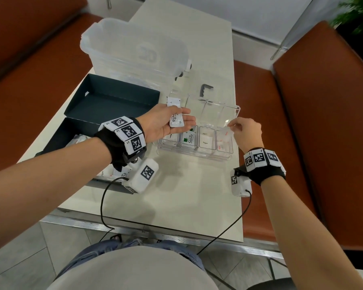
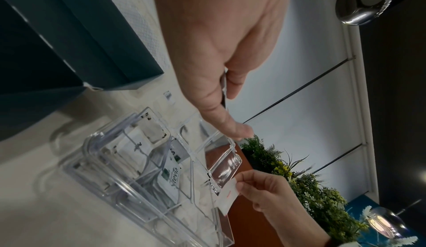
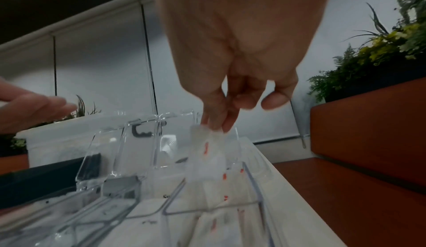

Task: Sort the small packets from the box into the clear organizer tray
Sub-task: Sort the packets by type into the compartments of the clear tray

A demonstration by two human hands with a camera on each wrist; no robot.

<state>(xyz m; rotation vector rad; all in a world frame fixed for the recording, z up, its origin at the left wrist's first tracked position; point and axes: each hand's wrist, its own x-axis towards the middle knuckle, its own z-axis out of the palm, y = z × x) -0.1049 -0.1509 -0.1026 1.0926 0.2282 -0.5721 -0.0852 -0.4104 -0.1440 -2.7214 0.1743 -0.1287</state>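
Pinched by its top edge between thumb and fingertips of right hand (image 1: 248,131): a white packet with red print (image 1: 226,133), hanging just above the rightmost compartment of clear organizer tray (image 1: 194,153) — judged held high so it drops in beside like packets with red print already lying there. Cradled on the flat, upturned left hand (image 1: 166,125): a few packets fanned out, topmost a Stevia packet (image 1: 176,120), fingers nearly straight, thumb laid along the packets' edge; judged a supply kept close to the tray so the right hand can draw from it. Tray compartments, left to right: a partly hidden packet, Stevia, Sugar, red-print. Hinged tray lid (image 1: 214,110) standing raised behind the compartments, out of the way. Dark box (image 1: 105,105) at left, its rear half bare, more packets in its near half — mostly covered by the left forearm. Number of packets in the left palm unclear; red lettering blurred in the right wrist view, unreadable.
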